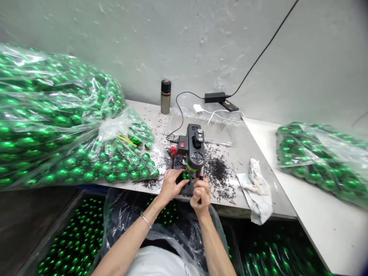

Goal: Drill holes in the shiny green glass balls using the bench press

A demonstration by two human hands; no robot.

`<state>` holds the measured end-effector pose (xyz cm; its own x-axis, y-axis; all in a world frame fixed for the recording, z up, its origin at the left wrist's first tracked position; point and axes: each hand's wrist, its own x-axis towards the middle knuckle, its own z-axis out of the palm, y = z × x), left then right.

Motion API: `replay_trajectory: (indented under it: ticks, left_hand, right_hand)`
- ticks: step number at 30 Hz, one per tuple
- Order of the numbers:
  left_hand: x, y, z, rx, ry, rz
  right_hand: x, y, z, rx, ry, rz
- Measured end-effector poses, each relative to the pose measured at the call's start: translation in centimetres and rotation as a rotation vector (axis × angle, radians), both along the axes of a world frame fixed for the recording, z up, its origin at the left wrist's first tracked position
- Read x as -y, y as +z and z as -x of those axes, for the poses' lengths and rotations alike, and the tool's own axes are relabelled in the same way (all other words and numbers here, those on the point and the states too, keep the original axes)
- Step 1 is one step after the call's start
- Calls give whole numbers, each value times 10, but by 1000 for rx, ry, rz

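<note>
L hand point(171, 184) holds green ball point(186, 175) (shiny) under blk machine point(196, 147).

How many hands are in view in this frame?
2. The left hand is at the green ball under the black machine's head; the right hand is closed on the handle just right of it.

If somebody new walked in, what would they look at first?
Probably the huge clear bag of shiny green balls filling the left side. Next, maybe the black machine in the middle, with both hands at its base, and the dark scraps scattered beside it.
</note>
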<state>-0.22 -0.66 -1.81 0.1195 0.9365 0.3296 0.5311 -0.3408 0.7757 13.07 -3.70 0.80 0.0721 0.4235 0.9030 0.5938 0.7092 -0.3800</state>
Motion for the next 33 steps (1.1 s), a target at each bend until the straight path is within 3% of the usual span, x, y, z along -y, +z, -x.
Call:
replay_trajectory:
  ticks: [3,6,10,12,14,16,19,22,27,33]
  left_hand:
    - [-3,0,0,1,-6,3]
    - [-2,1,0,12,-7,-4]
    - [19,2,9,5,-35,-57]
    - [32,4,19,-52,-89,-110]
    - [38,11,32,-141,-120,-167]
    - [29,23,48,-253,-65,-194]
    - [-10,49,75,-503,153,-91]
    - [-60,71,94,-765,294,182]
    - [-111,79,98,-749,305,308]
    - [-118,80,97,-556,251,388]
  right_hand:
    - [2,13,2,-83,-42,5]
    - [5,43,3,-179,-36,47]
    - [8,90,2,-216,-22,248]
    - [9,102,2,-212,-14,253]
    - [8,102,5,-235,-12,221]
    - [7,95,9,-283,-20,188]
    - [7,83,14,-330,-26,161]
    - [7,77,14,-321,-22,157]
    - [6,75,11,-298,2,142]
    - [6,73,9,-260,11,120]
